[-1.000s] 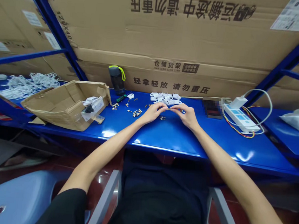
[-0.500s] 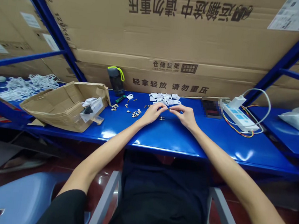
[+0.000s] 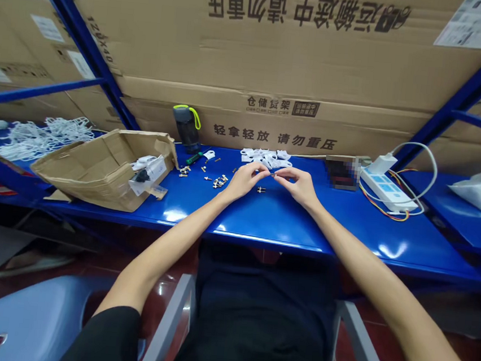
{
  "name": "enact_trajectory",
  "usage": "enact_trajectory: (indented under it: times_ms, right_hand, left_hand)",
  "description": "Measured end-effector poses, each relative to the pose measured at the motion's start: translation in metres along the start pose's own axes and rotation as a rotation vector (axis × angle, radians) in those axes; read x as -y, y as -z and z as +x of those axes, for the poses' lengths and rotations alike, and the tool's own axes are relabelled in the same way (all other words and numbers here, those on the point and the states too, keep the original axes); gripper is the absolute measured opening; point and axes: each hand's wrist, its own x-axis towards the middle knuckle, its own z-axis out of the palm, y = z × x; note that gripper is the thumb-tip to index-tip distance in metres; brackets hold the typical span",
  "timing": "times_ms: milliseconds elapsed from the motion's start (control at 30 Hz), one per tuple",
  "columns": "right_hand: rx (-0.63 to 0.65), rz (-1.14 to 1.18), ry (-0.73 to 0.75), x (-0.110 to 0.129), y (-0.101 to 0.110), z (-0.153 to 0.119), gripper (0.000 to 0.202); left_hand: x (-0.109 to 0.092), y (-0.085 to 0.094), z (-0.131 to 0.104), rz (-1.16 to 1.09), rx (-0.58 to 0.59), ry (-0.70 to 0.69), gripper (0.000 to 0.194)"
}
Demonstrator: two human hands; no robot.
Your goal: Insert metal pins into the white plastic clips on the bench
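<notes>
Bench point(image 3: 287, 222), blue; cardboard box point(image 3: 82, 185) at left. Left hand point(image 3: 244, 180), right hand point(image 3: 298, 185): fingertips pinched, nearly meeting. White pieces point(image 3: 268, 161) behind, small bits point(image 3: 220, 182) beside left forearm. Tiny part point(image 3: 272, 175) between fingertips, apparently gripped by both, too small to identify. Likely best: light pinch, ends aligned, low over bench.

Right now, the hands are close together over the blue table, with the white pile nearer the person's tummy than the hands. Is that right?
Not quite: the head view shows the white pile beyond the left hand and right hand, toward the cardboard. The hands are close together over the blue table.
</notes>
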Motion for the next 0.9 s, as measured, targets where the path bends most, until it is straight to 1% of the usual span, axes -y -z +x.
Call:
enact_trajectory:
  times_ms: [133, 400, 533, 700, 767, 900]
  right_hand:
    - [-0.011, -0.023, 0.011, -0.0014, 0.0001, -0.0002, 0.041]
    - [-0.024, -0.059, 0.019, -0.0012, 0.0008, -0.0003, 0.037]
    - [-0.021, -0.067, 0.004, -0.0012, 0.0007, -0.0001, 0.038]
    - [0.033, -0.03, -0.01, -0.0015, 0.0015, 0.0008, 0.039]
    - [0.034, -0.019, -0.013, -0.0023, 0.0018, 0.0013, 0.038]
    - [-0.009, -0.004, -0.014, -0.0047, 0.0024, 0.002, 0.036]
  left_hand:
    - [-0.0004, 0.001, -0.0006, 0.028, 0.011, -0.017, 0.035]
    - [0.0016, 0.004, -0.0034, 0.103, 0.031, -0.111, 0.029]
    - [0.0022, 0.0057, -0.004, 0.161, 0.04, -0.08, 0.027]
    - [-0.0006, 0.0067, -0.004, 0.177, 0.035, -0.051, 0.028]
    - [-0.0012, 0.007, -0.004, 0.167, 0.026, -0.068, 0.027]
    - [0.0006, 0.0065, -0.0042, 0.141, -0.002, -0.134, 0.027]
